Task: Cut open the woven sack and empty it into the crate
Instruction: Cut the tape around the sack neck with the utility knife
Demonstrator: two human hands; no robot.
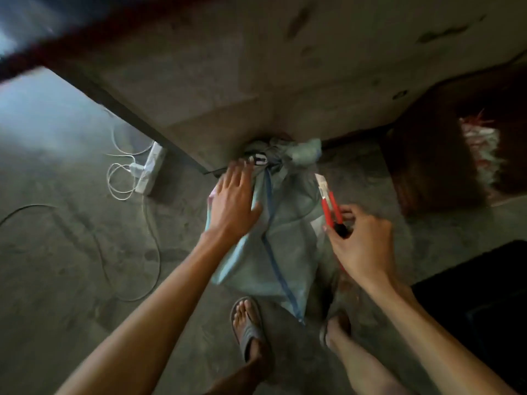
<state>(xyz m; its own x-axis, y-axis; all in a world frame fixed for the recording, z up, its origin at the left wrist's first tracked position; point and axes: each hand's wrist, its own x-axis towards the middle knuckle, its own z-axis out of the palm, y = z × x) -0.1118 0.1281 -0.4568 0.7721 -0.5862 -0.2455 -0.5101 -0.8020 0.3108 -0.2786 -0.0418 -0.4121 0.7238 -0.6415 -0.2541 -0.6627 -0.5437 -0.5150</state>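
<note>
A pale green woven sack (288,246) with a blue stripe lies on the concrete floor, its tied neck (273,161) pointing away from me toward the wall corner. My left hand (232,203) rests flat, fingers spread, on the sack's upper left side just below the knot. My right hand (362,246) is to the right of the sack and grips a red utility knife (330,203), blade out and pointing up toward the neck. A dark crate (479,303) shows at the lower right edge.
A white power strip (149,172) with a charger and loose white cables lies on the floor to the left. A wall corner stands just behind the sack. A dark reddish object with a bristly item (482,149) is at the right. My sandalled feet (248,323) stand below the sack.
</note>
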